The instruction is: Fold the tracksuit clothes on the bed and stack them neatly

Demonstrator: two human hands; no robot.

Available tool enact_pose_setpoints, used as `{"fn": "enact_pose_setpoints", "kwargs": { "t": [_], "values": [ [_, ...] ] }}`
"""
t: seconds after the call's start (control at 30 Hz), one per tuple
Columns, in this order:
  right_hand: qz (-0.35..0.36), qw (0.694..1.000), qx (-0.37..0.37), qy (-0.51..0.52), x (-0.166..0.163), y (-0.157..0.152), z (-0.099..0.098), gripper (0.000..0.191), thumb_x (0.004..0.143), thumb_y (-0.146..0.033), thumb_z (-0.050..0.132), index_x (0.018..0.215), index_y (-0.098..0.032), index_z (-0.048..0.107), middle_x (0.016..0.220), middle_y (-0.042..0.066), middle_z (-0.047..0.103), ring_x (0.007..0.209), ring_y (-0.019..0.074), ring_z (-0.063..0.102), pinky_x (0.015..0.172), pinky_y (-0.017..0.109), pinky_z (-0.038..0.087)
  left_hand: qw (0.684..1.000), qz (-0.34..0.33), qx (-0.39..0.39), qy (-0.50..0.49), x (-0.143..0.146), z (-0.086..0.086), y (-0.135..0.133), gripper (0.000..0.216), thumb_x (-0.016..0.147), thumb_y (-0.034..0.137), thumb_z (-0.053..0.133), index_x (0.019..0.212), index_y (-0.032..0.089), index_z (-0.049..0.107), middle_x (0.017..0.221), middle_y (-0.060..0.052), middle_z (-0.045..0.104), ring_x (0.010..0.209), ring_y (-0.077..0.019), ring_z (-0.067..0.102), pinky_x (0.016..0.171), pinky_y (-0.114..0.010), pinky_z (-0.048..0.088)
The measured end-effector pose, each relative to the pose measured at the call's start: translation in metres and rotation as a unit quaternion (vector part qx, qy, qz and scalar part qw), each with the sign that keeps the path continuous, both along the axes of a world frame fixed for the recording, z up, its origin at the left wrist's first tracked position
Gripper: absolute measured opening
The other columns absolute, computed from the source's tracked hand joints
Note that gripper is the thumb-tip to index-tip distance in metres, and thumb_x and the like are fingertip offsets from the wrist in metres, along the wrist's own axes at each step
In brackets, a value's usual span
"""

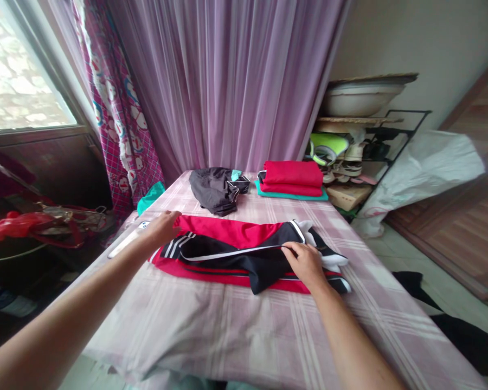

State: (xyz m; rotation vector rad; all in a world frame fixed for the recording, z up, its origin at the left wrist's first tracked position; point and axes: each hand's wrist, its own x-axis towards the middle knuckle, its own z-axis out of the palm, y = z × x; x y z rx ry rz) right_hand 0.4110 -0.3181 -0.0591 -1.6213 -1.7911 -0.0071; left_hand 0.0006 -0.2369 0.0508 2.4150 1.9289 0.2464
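Note:
A red and black track jacket [228, 254] with white stripes and white piping lies on the bed or table in front of me, partly folded into a long strip. My left hand [166, 227] is closed on its far left corner, where the red cloth begins. At the right end, my right hand [305, 261] pinches the edge of a black panel with white piping between thumb and fingers. White lining and cuffs bunch out beyond that hand. The near edge of the black panel hangs over the red cloth in a loose flap.
A crumpled dark grey garment [213, 190] lies beyond the jacket, beside a folded red and teal stack [293, 179]. A phone [126, 242] rests near my left forearm. A shoe rack [415, 132] with a basin [361, 98] stands to the right. Plaid cloth [244, 336] covers the surface.

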Motion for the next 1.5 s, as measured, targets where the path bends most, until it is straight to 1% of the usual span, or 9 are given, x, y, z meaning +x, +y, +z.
{"fn": "enact_pose_setpoints", "kwargs": {
  "t": [0.2,0.37,0.57,0.67,0.77,0.93,1.1,1.27,1.5],
  "values": [
    [0.0,1.0,0.005,-0.003,0.0,0.0,0.0,0.027,0.09,-0.037,0.05,0.086,-0.024,0.074,0.089,0.008,0.078,0.085,0.0247,0.069,0.087,0.037,0.043,0.965,-0.252,-0.076,0.019,0.027,-0.035,-0.035,0.05,0.081,0.051,0.064,0.124,0.025,0.068,0.133,-0.011,0.066,0.126,-0.0294,0.057,0.111,-0.045,0.038],
    [-0.003,1.0,0.02,0.0,0.002,-0.001,0.001,0.028,0.091,-0.037,0.049,0.087,-0.024,0.073,0.089,0.008,0.077,0.086,0.0252,0.068,0.088,0.037,0.043,0.968,-0.243,-0.063,0.027,0.023,-0.043,-0.039,0.039,0.091,0.037,0.051,0.124,0.024,0.067,0.136,-0.01,0.064,0.128,-0.0266,0.056,0.114,-0.046,0.035],
    [-0.042,0.997,0.062,-0.034,0.004,0.0,0.008,0.032,0.095,-0.038,0.046,0.089,-0.021,0.072,0.088,0.01,0.076,0.086,0.0249,0.066,0.087,0.036,0.04,0.983,-0.16,-0.089,-0.014,0.024,0.011,-0.027,0.048,0.093,0.05,0.035,0.104,0.019,0.07,0.089,-0.005,0.074,0.08,-0.0199,0.067,0.074,-0.028,0.051],
    [-0.043,0.994,0.06,-0.083,0.001,0.019,0.028,0.032,0.096,-0.041,0.048,0.087,-0.021,0.071,0.084,0.009,0.075,0.085,0.0238,0.066,0.087,0.036,0.037,0.994,-0.084,-0.06,0.047,0.028,0.047,-0.011,0.051,0.091,0.057,0.037,0.103,0.021,0.07,0.086,-0.003,0.073,0.081,-0.0205,0.066,0.075,-0.028,0.049],
    [-0.033,0.991,0.006,-0.126,-0.007,0.051,0.049,0.028,0.094,-0.043,0.052,0.093,-0.021,0.07,0.091,0.009,0.076,0.091,0.0238,0.066,0.087,0.036,0.035,0.993,-0.025,-0.029,0.113,0.024,0.057,0.011,0.055,0.09,0.06,0.041,0.112,0.018,0.069,0.094,-0.009,0.073,0.09,-0.0259,0.066,0.081,-0.034,0.049],
    [-0.031,0.973,-0.152,-0.17,-0.013,0.085,0.048,0.029,0.095,-0.037,0.052,0.117,-0.025,0.066,0.122,0.008,0.071,0.111,0.025,0.062,0.092,0.038,0.037,0.985,-0.025,-0.065,0.158,0.007,0.011,0.038,0.051,0.087,0.049,0.053,0.127,0.02,0.063,0.118,-0.012,0.072,0.107,-0.0299,0.065,0.089,-0.037,0.049],
    [-0.024,0.961,-0.195,-0.193,0.002,0.087,0.028,0.039,0.099,-0.037,0.042,0.13,-0.024,0.062,0.138,0.009,0.062,0.127,0.0251,0.053,0.104,0.043,0.034,0.983,-0.06,-0.062,0.165,-0.004,-0.031,0.057,0.053,0.095,0.041,0.034,0.136,0.017,0.058,0.131,-0.015,0.065,0.121,-0.0259,0.06,0.103,-0.035,0.043],
    [-0.023,0.939,-0.232,-0.254,0.007,0.094,0.034,0.047,0.098,-0.051,0.041,0.123,-0.021,0.067,0.129,0.012,0.067,0.124,0.0281,0.055,0.108,0.047,0.029,0.976,-0.054,-0.075,0.198,-0.005,-0.036,0.076,0.052,0.092,0.038,0.041,0.141,0.024,0.053,0.149,-0.012,0.052,0.136,-0.0297,0.048,0.112,-0.048,0.033],
    [-0.109,0.922,-0.218,-0.3,0.025,0.099,0.059,0.055,0.098,-0.056,0.036,0.101,-0.018,0.076,0.1,0.016,0.076,0.101,0.0291,0.068,0.092,0.041,0.038,0.963,-0.058,-0.123,0.232,-0.013,-0.022,0.09,0.048,0.091,0.053,0.04,0.119,0.023,0.066,0.112,-0.01,0.074,0.104,-0.027,0.068,0.089,-0.035,0.049]
  ]
}}
